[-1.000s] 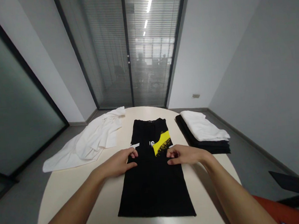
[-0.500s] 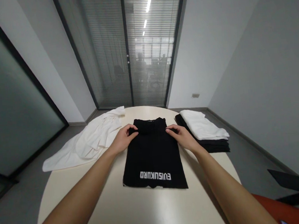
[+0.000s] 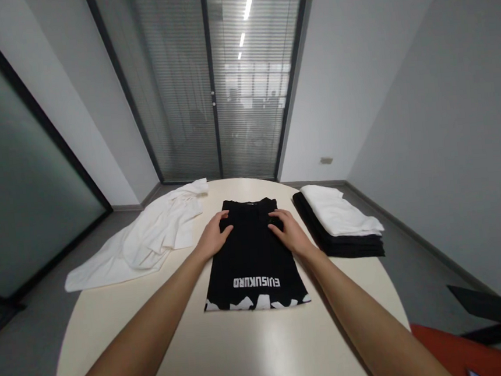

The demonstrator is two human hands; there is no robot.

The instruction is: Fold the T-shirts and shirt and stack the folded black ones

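Observation:
A black T-shirt (image 3: 252, 264) lies folded in half on the round cream table (image 3: 230, 353), with white lettering showing near its front edge. My left hand (image 3: 213, 236) rests flat on the shirt's upper left part, fingers stretched out. My right hand (image 3: 288, 231) lies flat on the upper right part, fingers spread. Both palms press on the cloth and hold nothing.
A loose white garment (image 3: 145, 241) sprawls over the table's left edge. A stack of folded clothes (image 3: 339, 224), white on top of black, sits at the right. An orange chair (image 3: 467, 353) shows at the lower right. Glass doors with blinds stand behind the table.
The shirt's lower half was folded up over the top half. My hands let go of the hem at the collar and now lie flat on the folded cloth.

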